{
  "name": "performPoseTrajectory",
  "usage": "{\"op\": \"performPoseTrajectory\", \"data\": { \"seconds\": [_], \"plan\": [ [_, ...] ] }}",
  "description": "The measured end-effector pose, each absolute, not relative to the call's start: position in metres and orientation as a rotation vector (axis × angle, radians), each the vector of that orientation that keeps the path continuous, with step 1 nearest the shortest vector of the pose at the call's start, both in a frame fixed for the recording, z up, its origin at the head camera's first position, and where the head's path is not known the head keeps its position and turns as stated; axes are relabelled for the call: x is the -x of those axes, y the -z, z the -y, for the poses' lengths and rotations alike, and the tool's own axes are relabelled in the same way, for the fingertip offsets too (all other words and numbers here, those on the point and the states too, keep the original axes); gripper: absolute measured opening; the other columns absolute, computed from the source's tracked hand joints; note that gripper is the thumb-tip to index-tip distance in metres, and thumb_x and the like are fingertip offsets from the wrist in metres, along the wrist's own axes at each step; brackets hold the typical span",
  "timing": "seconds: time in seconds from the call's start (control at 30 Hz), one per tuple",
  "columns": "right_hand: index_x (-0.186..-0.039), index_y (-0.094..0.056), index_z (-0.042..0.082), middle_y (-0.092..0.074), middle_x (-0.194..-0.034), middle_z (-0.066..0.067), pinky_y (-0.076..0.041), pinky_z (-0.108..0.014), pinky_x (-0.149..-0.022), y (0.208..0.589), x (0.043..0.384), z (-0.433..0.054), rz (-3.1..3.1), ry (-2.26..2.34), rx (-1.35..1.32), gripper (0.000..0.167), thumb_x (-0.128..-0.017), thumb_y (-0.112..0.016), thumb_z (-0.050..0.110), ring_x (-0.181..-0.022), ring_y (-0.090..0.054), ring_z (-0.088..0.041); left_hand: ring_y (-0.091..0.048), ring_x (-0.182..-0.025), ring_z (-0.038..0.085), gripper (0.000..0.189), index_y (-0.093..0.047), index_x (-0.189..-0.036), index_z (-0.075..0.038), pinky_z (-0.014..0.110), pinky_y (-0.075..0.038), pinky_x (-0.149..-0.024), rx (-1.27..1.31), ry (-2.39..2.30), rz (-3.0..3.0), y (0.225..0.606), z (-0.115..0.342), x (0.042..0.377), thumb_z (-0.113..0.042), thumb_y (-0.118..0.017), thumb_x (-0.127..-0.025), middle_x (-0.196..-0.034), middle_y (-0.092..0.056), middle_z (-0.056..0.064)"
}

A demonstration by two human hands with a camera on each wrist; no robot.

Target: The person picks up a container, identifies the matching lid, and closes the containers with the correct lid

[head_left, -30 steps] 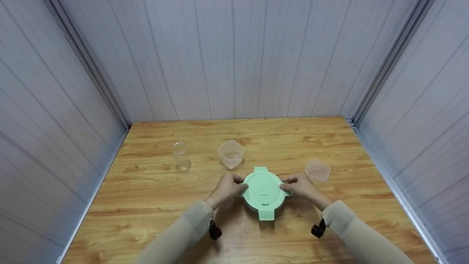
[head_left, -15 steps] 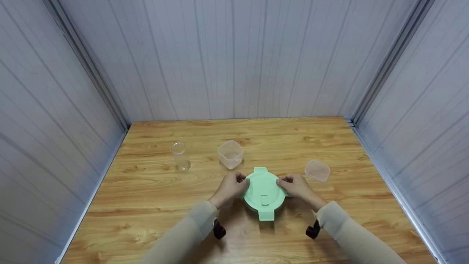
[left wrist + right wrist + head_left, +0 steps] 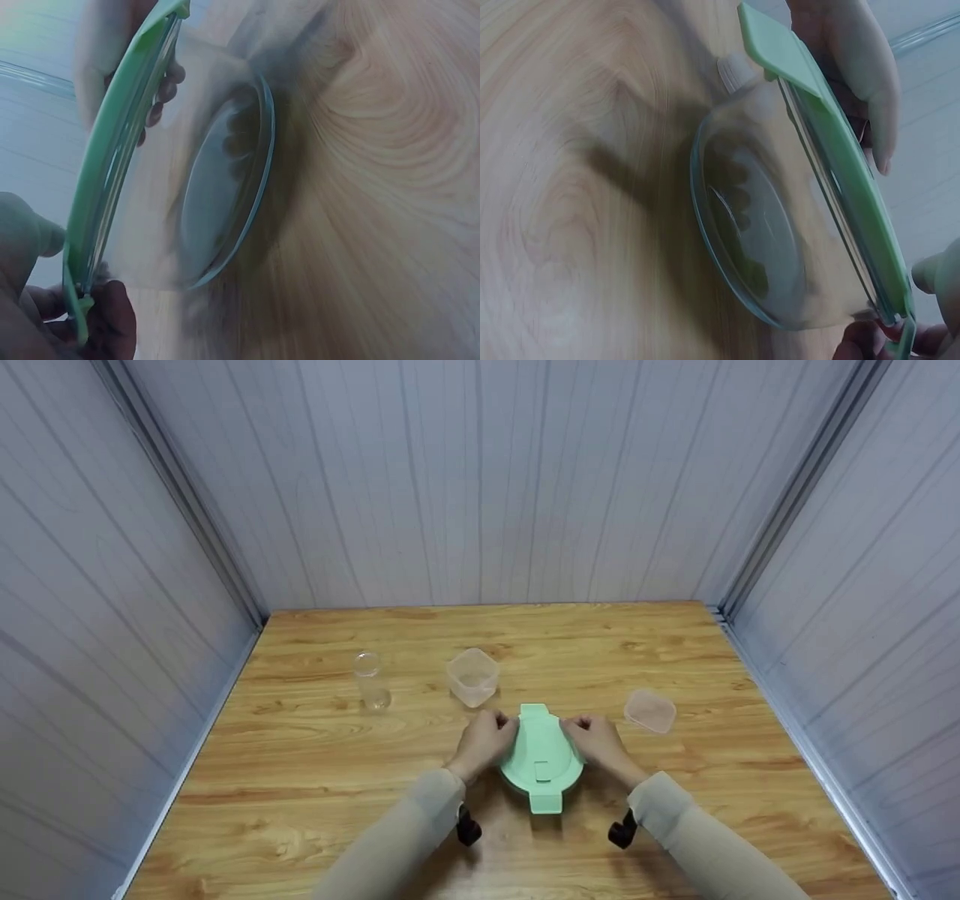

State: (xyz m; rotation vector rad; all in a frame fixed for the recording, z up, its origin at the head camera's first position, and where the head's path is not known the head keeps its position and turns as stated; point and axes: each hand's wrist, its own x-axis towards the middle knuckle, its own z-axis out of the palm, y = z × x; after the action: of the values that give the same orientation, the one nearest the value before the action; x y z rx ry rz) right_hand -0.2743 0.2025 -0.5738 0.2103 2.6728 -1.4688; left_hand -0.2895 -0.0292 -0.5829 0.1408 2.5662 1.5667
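Note:
A round glass food container (image 3: 772,202) with a light green lid (image 3: 541,754) stands on the wooden table before the person. My left hand (image 3: 484,742) holds the lid's far left edge, thumb on top and fingers curled beneath the rim in the left wrist view. At the far right edge my right hand (image 3: 598,744) grips the lid the same way, thumb above and fingertips under it. The lid's near clip (image 3: 545,802) sticks out toward the person, and its far clip (image 3: 534,709) shows between the hands. Both side clips are covered by the hands in the head view.
Behind the container stands a translucent square tub (image 3: 473,679). A clear glass jar (image 3: 373,681) stands farther left. To the right lies a flat translucent lid (image 3: 650,711). A small ribbed cap (image 3: 735,71) shows beside the glass bowl. Panel walls (image 3: 480,487) close off three sides.
Both hands have slid inward along the lid, toward each other and slightly toward its far side. The thumbs now lie nearer the far clip. The container stays in place.

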Motion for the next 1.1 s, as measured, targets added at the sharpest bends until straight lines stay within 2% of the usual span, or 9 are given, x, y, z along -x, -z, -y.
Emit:
{"op": "performPoseTrajectory", "data": {
  "seconds": [0.2,0.23,0.43,0.67,0.9,1.1],
  "plan": [
    [-0.077,-0.059,0.012,-0.052,-0.069,0.002,-0.041,-0.027,-0.060,0.574,0.273,-0.198,-2.649,1.482,-0.247,0.039,-0.110,-0.062,0.033,-0.066,-0.050,-0.016,-0.056,-0.074,0.020,0.038,-0.066,-0.090,-0.010,0.032,-0.046,-0.067,-0.118,-1.479,-2.652,0.586,0.025,0.288,-0.041,-0.056,-0.110,-0.081,-0.060,0.002],
    [-0.077,-0.057,0.013,-0.051,-0.069,0.002,-0.040,-0.027,-0.060,0.574,0.273,-0.197,-2.641,1.482,-0.257,0.039,-0.109,-0.062,0.034,-0.065,-0.049,-0.016,-0.056,-0.074,0.021,0.036,-0.066,-0.090,-0.009,0.033,-0.046,-0.067,-0.073,-1.452,-2.646,0.575,0.023,0.282,-0.037,-0.056,-0.110,-0.081,-0.061,0.003],
    [-0.073,-0.052,0.014,-0.045,-0.065,0.003,-0.038,-0.027,-0.058,0.573,0.276,-0.195,-2.633,1.465,-0.304,0.041,-0.108,-0.062,0.034,-0.062,-0.044,-0.015,-0.053,-0.074,0.020,0.034,-0.064,-0.090,-0.010,0.033,-0.044,-0.067,-0.025,-1.401,-2.696,0.576,0.017,0.282,-0.035,-0.055,-0.111,-0.080,-0.057,0.001],
    [-0.071,-0.051,0.015,-0.045,-0.066,0.003,-0.037,-0.027,-0.059,0.573,0.279,-0.193,-2.654,1.463,-0.318,0.038,-0.105,-0.062,0.030,-0.064,-0.045,-0.015,-0.054,-0.074,0.020,0.032,-0.064,-0.091,-0.009,0.035,-0.045,-0.067,-0.009,-1.345,-2.764,0.579,0.012,0.284,-0.033,-0.056,-0.111,-0.081,-0.058,0.001],
    [-0.074,-0.054,0.013,-0.048,-0.069,0.002,-0.038,-0.027,-0.060,0.575,0.281,-0.193,-2.660,1.488,-0.310,0.035,-0.105,-0.062,0.028,-0.067,-0.048,-0.016,-0.047,-0.069,0.021,0.037,-0.058,-0.083,-0.012,0.036,-0.039,-0.064,-0.006,-1.340,-2.788,0.582,0.010,0.285,-0.036,-0.053,-0.111,-0.076,-0.049,0.000],
    [-0.078,-0.058,0.014,-0.052,-0.072,0.002,-0.040,-0.027,-0.061,0.578,0.279,-0.191,-2.714,1.518,-0.252,0.030,-0.104,-0.062,0.028,-0.069,-0.050,-0.016,-0.054,-0.073,0.022,0.035,-0.064,-0.090,-0.010,0.039,-0.047,-0.067,0.016,-1.325,-2.812,0.585,0.008,0.284,-0.037,-0.054,-0.111,-0.084,-0.061,0.004]
  ]
}}
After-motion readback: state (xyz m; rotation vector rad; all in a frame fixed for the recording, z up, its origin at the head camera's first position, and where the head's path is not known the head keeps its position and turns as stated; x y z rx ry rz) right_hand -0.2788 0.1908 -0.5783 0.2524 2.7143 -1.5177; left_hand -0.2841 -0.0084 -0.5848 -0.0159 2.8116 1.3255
